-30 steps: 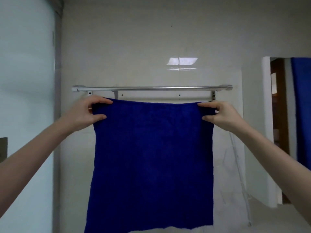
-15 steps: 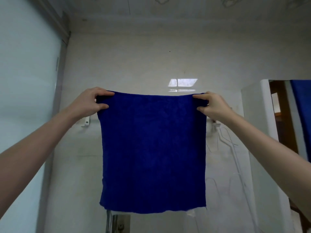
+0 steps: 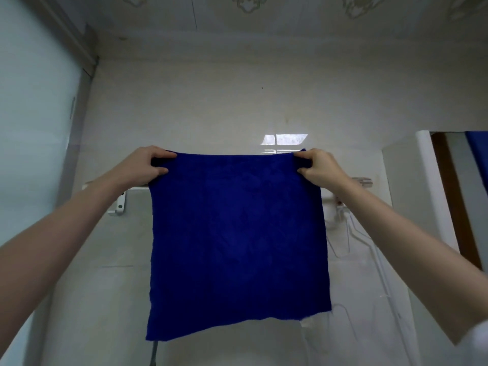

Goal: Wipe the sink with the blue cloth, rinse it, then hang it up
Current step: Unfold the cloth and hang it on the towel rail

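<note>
The blue cloth (image 3: 237,239) hangs spread flat in front of me, held up by its two top corners. My left hand (image 3: 144,166) pinches the top left corner and my right hand (image 3: 318,167) pinches the top right corner. The cloth's top edge is above the metal towel rail (image 3: 365,182), which runs along the wall behind it and is mostly hidden by the cloth. A white rail bracket (image 3: 118,204) shows at the left. The sink is out of view.
A pale tiled wall (image 3: 237,107) fills the background, with the ceiling above. A frosted glass panel (image 3: 31,128) stands at the left. At the right are a white door frame (image 3: 425,186) and another blue fabric (image 3: 478,154). White hangers (image 3: 351,233) hang under the rail's right end.
Both hands have lifted the cloth from below the rail to above it. My view has tilted upward, so the ceiling now shows.
</note>
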